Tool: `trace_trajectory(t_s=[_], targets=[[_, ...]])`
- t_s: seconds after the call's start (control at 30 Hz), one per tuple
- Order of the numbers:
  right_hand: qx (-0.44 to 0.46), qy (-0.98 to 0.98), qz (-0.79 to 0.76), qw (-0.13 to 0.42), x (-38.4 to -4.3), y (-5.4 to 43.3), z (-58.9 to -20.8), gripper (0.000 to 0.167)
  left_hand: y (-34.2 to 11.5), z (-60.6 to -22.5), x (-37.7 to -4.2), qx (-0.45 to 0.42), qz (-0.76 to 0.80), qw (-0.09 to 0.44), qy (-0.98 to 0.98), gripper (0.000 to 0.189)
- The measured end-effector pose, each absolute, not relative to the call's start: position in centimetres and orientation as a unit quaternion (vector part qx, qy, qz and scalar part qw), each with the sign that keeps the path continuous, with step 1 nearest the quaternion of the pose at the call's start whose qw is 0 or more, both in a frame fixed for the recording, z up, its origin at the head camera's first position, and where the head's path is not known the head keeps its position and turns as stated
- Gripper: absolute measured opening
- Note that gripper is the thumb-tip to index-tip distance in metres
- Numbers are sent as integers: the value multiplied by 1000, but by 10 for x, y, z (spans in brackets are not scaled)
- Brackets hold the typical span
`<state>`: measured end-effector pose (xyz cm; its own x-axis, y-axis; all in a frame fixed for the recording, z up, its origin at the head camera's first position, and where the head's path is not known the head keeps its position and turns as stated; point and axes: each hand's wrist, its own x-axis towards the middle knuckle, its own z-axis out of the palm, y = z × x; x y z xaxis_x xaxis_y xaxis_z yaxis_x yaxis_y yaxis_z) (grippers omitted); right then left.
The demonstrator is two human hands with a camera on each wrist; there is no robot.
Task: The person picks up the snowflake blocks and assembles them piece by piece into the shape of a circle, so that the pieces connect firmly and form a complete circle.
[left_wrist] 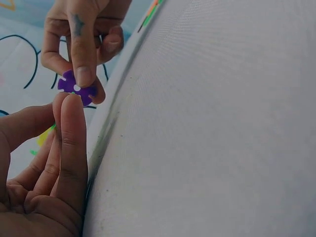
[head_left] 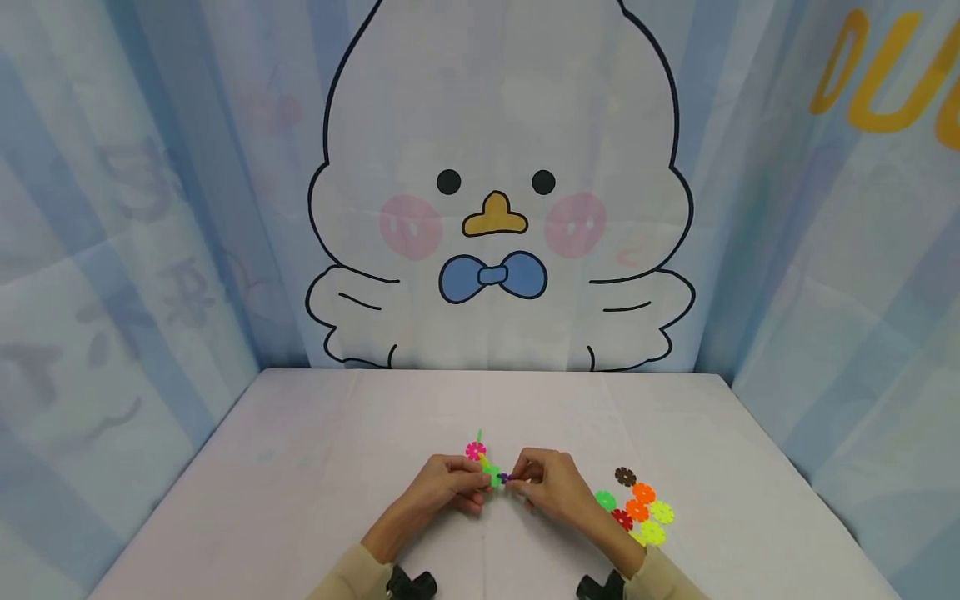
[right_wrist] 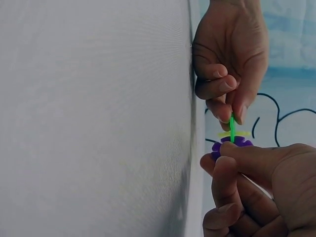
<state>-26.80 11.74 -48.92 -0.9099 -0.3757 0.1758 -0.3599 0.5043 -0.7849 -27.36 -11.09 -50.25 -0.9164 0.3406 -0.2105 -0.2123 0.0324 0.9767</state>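
Observation:
My left hand [head_left: 450, 482] pinches a green notched disc [right_wrist: 232, 127] between thumb and fingertips. That disc belongs to a small chain with a yellow disc [head_left: 483, 460], a pink disc [head_left: 476, 451] and another green piece [head_left: 480, 436] at the far end. Facing it, my right hand [head_left: 551, 483] pinches a purple notched disc [left_wrist: 74, 89] between thumb and forefinger. In the right wrist view the purple disc meets the green disc's edge, the two standing crosswise. The fingertips of both hands are close together over the table, partly covering the joint.
On the white table [head_left: 337, 433], right of my right forearm, lies a loose group of discs: a brown disc [head_left: 626, 477], a red disc [head_left: 622, 519], orange discs [head_left: 637, 510], yellow discs [head_left: 662, 512] and a green disc [head_left: 605, 500]. A printed curtain [head_left: 495, 325] stands behind the table.

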Motion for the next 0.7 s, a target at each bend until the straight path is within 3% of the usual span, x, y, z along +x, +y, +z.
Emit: trace_trajectory(t_s=[0.27, 0.7], targets=[[-219, 869, -443, 18, -271, 125, -491, 8, -108, -506, -275, 39, 693, 190, 695, 19], [-235, 901, -364, 22, -272, 173, -475, 21, -108, -505, -274, 32, 692, 194, 695, 19]])
